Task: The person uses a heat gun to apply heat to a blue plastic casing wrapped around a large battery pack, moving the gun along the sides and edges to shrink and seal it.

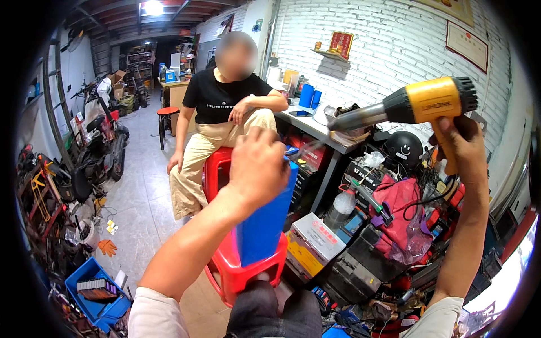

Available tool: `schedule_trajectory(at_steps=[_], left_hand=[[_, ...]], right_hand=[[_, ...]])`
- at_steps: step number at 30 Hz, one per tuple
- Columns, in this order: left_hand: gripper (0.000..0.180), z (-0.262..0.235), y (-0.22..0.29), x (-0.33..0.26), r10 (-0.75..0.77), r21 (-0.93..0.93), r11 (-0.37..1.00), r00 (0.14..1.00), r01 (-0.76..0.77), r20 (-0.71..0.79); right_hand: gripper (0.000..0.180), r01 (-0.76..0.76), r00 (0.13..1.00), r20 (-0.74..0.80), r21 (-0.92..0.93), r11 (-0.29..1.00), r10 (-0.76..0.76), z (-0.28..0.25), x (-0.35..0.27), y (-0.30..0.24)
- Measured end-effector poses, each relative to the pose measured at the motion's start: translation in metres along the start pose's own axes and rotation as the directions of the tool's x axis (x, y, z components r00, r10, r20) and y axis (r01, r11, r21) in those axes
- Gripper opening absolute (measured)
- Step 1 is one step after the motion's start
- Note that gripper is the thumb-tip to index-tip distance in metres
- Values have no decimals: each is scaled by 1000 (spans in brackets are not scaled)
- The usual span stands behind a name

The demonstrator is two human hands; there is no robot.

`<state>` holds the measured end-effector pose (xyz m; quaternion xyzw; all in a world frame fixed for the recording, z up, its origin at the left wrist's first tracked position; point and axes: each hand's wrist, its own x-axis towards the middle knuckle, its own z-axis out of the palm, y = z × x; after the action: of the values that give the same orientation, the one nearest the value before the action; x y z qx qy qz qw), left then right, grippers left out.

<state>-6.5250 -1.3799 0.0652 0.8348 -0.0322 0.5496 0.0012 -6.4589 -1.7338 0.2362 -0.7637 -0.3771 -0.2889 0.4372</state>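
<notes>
My right hand (455,142) grips the handle of a yellow heat gun (417,102), raised at the right with its metal nozzle pointing left toward the top of a tall blue block (264,225). The block, wrapped in blue film, stands upright on a red plastic stool (239,270) in front of my knees. My left hand (258,166) rests over the block's top edge, fingers curled around it. Both forearms come in from the lower edge.
A person in a black shirt sits on another red stool (217,169) just behind. A grey workbench (315,128) with blue cups stands at the right. Boxes, a black helmet (403,149) and a red bag (401,217) crowd the floor; motorbikes and a blue crate (96,293) fill the left.
</notes>
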Motion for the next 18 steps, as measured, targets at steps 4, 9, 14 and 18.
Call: schedule_trajectory(at_steps=[4, 9, 14, 18], left_hand=[[18, -7, 20, -22, 256, -96, 963, 966, -253, 28], [20, -8, 31, -50, 277, -11, 961, 959, -277, 56], [21, -14, 47, -54, 216, 50, 974, 972, -221, 95], [24, -13, 54, -56, 193, 54, 979, 977, -199, 92]], right_hand=[[46, 12, 997, -78, 23, 1000, -10, -5, 9, -3], [42, -7, 999, 39, 46, 999, 5, 17, 14, -7], [38, -36, 980, 197, 58, 998, 24, 45, 20, -14], [35, -47, 958, 281, -43, 998, 57, 55, 31, -16]])
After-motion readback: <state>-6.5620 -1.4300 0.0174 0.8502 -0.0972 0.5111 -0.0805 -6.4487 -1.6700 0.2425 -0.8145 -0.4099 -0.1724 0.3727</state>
